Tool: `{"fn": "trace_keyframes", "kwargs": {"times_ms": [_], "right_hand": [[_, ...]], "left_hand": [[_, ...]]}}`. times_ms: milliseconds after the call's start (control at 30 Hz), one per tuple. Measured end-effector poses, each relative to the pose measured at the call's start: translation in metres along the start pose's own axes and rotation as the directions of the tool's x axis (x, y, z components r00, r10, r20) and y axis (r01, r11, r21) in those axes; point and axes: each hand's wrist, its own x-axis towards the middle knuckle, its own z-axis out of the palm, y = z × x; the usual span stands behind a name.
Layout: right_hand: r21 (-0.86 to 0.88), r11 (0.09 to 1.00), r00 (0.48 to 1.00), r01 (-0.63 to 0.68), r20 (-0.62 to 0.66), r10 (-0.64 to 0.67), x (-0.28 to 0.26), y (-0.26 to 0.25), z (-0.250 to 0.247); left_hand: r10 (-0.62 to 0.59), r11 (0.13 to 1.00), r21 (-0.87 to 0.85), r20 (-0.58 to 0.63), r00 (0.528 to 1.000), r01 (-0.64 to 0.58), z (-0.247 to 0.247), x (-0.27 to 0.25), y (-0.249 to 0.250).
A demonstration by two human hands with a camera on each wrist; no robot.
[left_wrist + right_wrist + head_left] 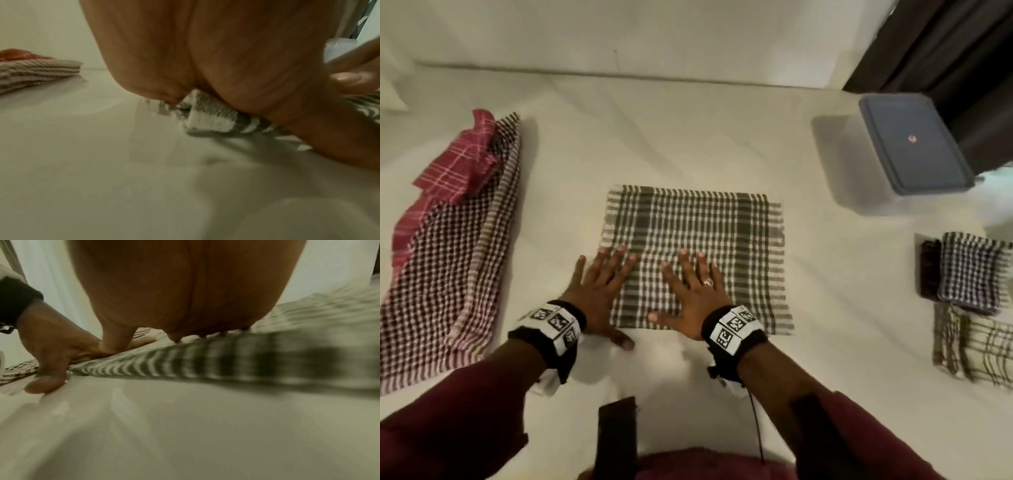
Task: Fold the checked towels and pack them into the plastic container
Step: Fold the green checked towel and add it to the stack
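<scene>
**Flat hands smoothing a half-folded towel**

The left hand (pixel 599 287) and right hand (pixel 690 291) lie spread, fingers straight, pressing the grey checked towel (pixel 695 253) mid-bed. Left, a heap of unfolded towels (pixel 448 260) waits. Right, three folded towels (pixel 972 308) sit near the bed's edge; the plastic container (pixel 914 144), lid on, holds none as far as I can see. Bare sheet (pixel 688 137) lies beyond.

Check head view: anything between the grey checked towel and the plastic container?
Nothing: only bare white sheet between grey checked towel and lidded plastic container, per head view.
</scene>
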Motion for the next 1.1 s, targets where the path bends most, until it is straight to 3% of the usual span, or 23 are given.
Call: {"fn": "trace_keyframes", "kwargs": {"times_ms": [67, 200, 300, 367, 500, 700, 900, 1100], "right_hand": [[0.022, 0.999, 0.999, -0.046, -0.01, 0.046, -0.025, 0.023, 0.01], [0.052, 0.979, 0.964, -0.197, -0.169, 0.203, -0.083, 0.058, 0.017], [0.045, 0.992, 0.901, -0.119, -0.415, 0.126, -0.121, 0.059, 0.02], [0.064, 0.996, 0.856, -0.056, -0.511, 0.081, -0.132, 0.062, 0.031], [0.14, 0.989, 0.825, -0.047, -0.553, 0.118, -0.13, 0.07, 0.052], [0.094, 0.996, 0.804, -0.012, -0.591, 0.065, -0.12, 0.067, 0.05], [0.089, 0.996, 0.83, -0.013, -0.554, 0.06, -0.103, 0.068, 0.046], [0.162, 0.987, 0.76, -0.002, -0.641, 0.106, -0.101, 0.07, 0.016]], "left_hand": [[-0.008, 0.999, -0.034, 0.011, 1.0, 0.009, 0.009, -0.017, -0.006], [-0.051, 0.997, -0.058, -0.009, 0.999, 0.051, 0.021, -0.04, -0.002], [-0.073, 0.99, -0.134, -0.187, 0.98, 0.048, 0.028, -0.055, 0.008], [-0.096, 0.981, -0.192, -0.323, 0.941, 0.035, 0.034, -0.068, 0.018], [-0.169, 0.93, -0.367, -0.418, 0.892, 0.004, 0.038, -0.084, 0.035], [-0.181, 0.885, -0.463, -0.411, 0.893, -0.034, 0.062, -0.083, 0.039], [-0.207, 0.909, -0.414, -0.523, 0.827, -0.035, 0.067, -0.081, 0.033], [-0.284, 0.9, -0.435, -0.648, 0.707, -0.037, 0.048, -0.083, 0.025]]}}
